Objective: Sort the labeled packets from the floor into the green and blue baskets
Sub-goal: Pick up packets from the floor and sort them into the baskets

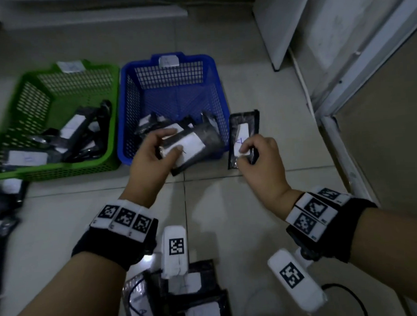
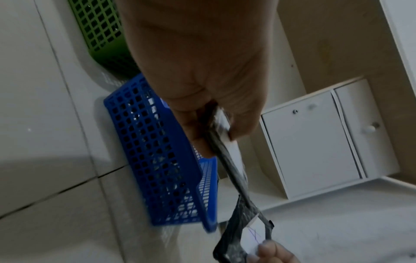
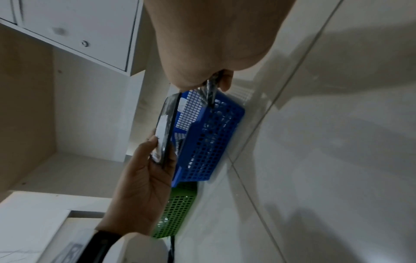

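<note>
My left hand [image 1: 158, 149] pinches a dark packet with a white label [image 1: 195, 144], held over the near rim of the blue basket [image 1: 170, 64]. The same packet shows edge-on in the left wrist view [image 2: 227, 147]. Just right of the blue basket, my right hand [image 1: 247, 151] pinches a second dark labeled packet [image 1: 243, 125] by its lower end; it appears again in the right wrist view [image 3: 210, 90]. The green basket [image 1: 30, 86] stands to the left of the blue one. Both baskets hold several packets.
More dark packets lie on the tiled floor near my body [image 1: 192, 299] and at the left edge [image 1: 4, 205]. A white cabinet [image 1: 290, 27] and a door frame [image 1: 345, 132] stand to the right. A black cable [image 1: 347, 292] lies at the lower right.
</note>
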The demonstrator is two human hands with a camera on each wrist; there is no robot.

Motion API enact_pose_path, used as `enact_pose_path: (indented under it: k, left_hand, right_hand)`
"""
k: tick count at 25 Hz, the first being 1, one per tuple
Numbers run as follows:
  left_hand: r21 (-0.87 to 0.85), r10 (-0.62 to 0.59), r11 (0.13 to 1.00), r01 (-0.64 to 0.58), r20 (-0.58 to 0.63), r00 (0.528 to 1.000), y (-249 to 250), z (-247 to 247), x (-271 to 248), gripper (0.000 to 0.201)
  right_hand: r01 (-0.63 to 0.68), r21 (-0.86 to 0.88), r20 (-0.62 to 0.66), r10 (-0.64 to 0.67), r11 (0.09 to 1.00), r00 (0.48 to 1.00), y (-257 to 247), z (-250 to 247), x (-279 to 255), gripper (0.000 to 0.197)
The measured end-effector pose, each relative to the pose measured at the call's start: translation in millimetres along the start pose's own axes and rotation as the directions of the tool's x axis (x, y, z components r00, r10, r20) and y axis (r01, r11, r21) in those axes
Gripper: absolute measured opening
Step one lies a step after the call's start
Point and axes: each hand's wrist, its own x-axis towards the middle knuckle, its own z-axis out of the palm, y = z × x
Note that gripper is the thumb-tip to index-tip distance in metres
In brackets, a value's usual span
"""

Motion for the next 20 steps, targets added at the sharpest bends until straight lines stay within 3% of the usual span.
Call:
enact_pose_path:
  k: [2,4,7,10,12,15,17,18,20]
  left_hand:
    - [0.058,0.02,0.998,-0.009,-0.182,0.983,-2.2,-11.0,16.0,0.025]
    - [0.161,0.033,0.987,0.011,-0.269,0.963,-5.8,-16.9,30.9,0.028]
    - [0.374,0.015,0.925,0.059,-0.191,0.982,-11.9,-22.7,48.8,0.042]
    - [0.652,0.069,0.758,-0.018,-0.052,0.996,-12.9,-31.6,50.9,0.051]
    - [0.661,0.177,0.741,-0.119,-0.02,0.984,-13.5,-43.8,34.9,0.041]
    - [0.603,0.243,0.768,-0.216,0.038,0.969,-16.3,-59.7,-8.0,0.024]
    - [0.585,0.124,0.789,-0.189,0.15,0.981,-21.7,-69.9,-47.9,0.017]
    - [0.593,0.029,0.79,-0.159,0.222,0.975,-26.1,-74.2,-65.9,0.016]
    - [0.633,-0.174,0.765,-0.123,0.386,0.906,-40.9,-85.5,-99.3,0.028]
  right_hand:
    - [0.042,0.007,0.023,-0.042,0.999,0.999,-12.4,14.3,18.1,0.024]
    - [0.049,0.015,0.089,-0.05,0.999,0.995,-19.7,30.3,37.1,0.02]
    - [-0.029,0.008,0.199,0.027,1.0,0.98,-28.6,52.2,58.6,0.023]
    - [-0.088,-0.097,0.324,0.115,0.991,0.939,-31.4,63.6,71.3,0.035]
    - [-0.022,-0.209,0.328,0.092,0.978,0.94,-29.7,67.9,63.2,0.037]
    - [0.195,-0.288,0.242,-0.126,0.937,0.962,-32.0,62.6,20.9,0.034]
    - [0.278,-0.22,0.342,-0.193,0.935,0.92,-30.1,60.4,-21.9,0.031]
    - [0.27,-0.199,0.444,-0.159,0.942,0.882,-26.6,59.5,-43.3,0.028]
    - [0.268,-0.227,0.662,-0.053,0.936,0.747,-14.5,60.7,-84.0,0.025]
